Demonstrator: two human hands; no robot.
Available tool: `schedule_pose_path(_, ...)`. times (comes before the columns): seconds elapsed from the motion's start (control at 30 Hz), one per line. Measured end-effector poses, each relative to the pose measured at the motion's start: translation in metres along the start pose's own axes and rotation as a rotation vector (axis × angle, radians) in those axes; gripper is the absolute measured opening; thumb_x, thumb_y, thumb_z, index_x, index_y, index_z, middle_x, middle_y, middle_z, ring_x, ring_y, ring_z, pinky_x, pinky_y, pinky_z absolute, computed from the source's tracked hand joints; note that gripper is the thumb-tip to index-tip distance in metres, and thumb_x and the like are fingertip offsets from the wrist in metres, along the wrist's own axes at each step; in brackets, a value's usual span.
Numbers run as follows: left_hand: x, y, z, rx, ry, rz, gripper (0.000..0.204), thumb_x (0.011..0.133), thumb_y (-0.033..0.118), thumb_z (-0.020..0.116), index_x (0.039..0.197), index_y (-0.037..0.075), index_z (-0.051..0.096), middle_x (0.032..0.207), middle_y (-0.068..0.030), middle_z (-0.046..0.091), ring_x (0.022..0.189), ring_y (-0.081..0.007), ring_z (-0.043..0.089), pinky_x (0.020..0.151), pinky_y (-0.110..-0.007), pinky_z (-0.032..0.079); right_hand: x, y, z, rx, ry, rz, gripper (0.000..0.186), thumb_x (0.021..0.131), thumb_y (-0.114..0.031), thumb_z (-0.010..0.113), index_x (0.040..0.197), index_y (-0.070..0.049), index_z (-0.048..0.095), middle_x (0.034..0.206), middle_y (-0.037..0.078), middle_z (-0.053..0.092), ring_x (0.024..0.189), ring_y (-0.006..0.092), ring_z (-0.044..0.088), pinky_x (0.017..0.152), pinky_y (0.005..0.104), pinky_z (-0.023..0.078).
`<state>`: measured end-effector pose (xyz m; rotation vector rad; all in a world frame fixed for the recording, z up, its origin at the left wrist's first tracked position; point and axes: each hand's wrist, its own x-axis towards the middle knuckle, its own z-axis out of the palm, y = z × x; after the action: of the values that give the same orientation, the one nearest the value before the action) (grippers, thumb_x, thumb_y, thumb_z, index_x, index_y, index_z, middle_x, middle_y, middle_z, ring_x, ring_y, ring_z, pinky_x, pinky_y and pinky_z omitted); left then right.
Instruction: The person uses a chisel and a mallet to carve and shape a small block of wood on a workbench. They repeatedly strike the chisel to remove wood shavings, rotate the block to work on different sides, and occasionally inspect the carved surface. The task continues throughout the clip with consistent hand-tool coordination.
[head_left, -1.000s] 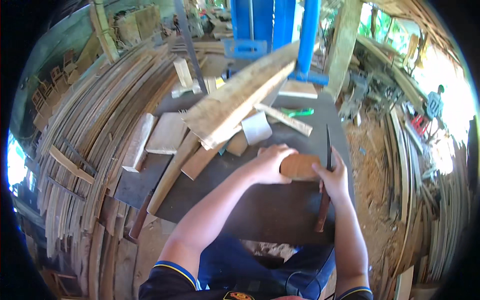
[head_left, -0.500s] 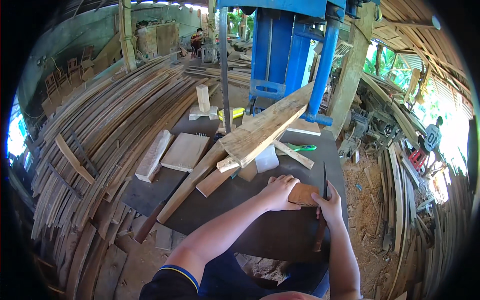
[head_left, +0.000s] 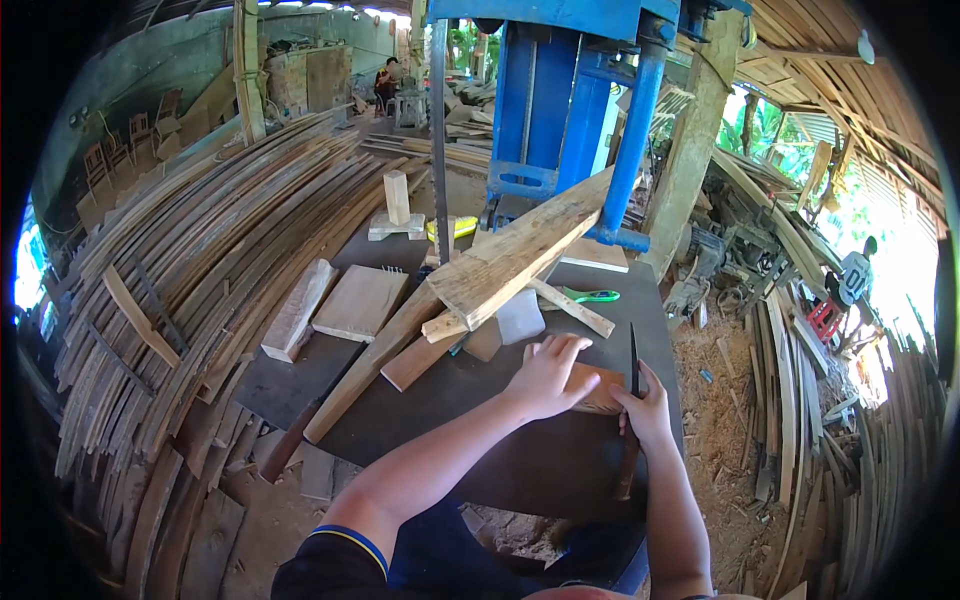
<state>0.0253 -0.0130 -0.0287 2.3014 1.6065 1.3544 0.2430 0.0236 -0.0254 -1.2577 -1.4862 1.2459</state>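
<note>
A small brown wooden block (head_left: 599, 389) lies at the near right of the dark tabletop. My left hand (head_left: 548, 378) is over its left end, fingers stretched out and thumb apart, holding nothing. My right hand (head_left: 644, 408) is closed around the middle of a long tool with a narrow dark blade (head_left: 634, 352) and a wooden handle (head_left: 628, 468). The blade points away from me, the handle toward me. My right thumb lies against the block's right end; the contact between block and blade is partly hidden by the hand.
A blue bandsaw (head_left: 540, 110) with an upright blade stands behind the dark table (head_left: 470, 465). A thick beam (head_left: 525, 250), a flat board (head_left: 360, 302), a green-handled brush (head_left: 590, 295) and a similar wooden-handled tool (head_left: 290, 445) lie on it. Stacked planks (head_left: 240, 230) fill the left. Two people are farther back.
My left hand has loosened from the block, its fingers lifting and spreading. The right hand keeps its place by the block and the blade. The whole view has shifted slightly.
</note>
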Motion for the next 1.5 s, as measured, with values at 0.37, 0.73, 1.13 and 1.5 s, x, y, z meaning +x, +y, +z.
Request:
schedule_pose_path(0.37,0.009,-0.003,-0.001,-0.116,0.188,0.019,0.013,0.094,0.009,0.063,0.085,0.003,0.056,0.079,-0.0135,0.063,0.075,-0.0357,0.064,0.068,-0.046,0.048,-0.001,-0.003,0.002,-0.007,-0.001,0.018,0.088,0.085,-0.014,0.082,0.157,-0.002,0.033,0.064,0.004,0.061,0.043,0.0113,0.055,0.038,0.0286,0.045)
schedule_pose_path(0.73,0.009,0.002,-0.006,-0.087,0.106,-0.100,0.044,0.104,0.021,0.057,0.064,0.001,0.052,0.067,-0.0182,0.059,0.061,-0.0399,0.059,0.059,-0.050,0.045,-0.005,-0.003,-0.001,-0.022,0.017,0.064,0.089,0.084,-0.019,0.084,0.157,-0.006,0.035,0.067,0.005,0.063,0.048,0.0127,0.058,0.041,0.0296,0.048)
schedule_pose_path(1.13,-0.002,-0.004,0.004,0.237,-0.337,-0.024,0.097,0.080,0.046,0.082,0.155,0.007,0.035,0.153,-0.0207,0.041,0.143,-0.0417,0.037,0.113,-0.059,0.032,-0.007,-0.011,0.003,-0.139,0.026,0.011,0.089,0.083,-0.030,0.082,0.155,-0.002,0.037,0.079,0.014,0.069,0.054,0.0193,0.067,0.051,0.0343,0.055)
schedule_pose_path(1.5,0.009,-0.001,-0.009,0.202,-0.515,-0.151,0.082,0.082,0.056,0.077,0.140,0.006,0.046,0.131,-0.0195,0.049,0.130,-0.0400,0.044,0.113,-0.055,0.032,-0.021,-0.024,0.018,-0.259,0.205,-0.363,0.063,0.089,-0.014,0.067,0.147,0.000,0.049,0.078,0.023,0.068,0.070,0.0343,0.071,0.070,0.0421,0.055)
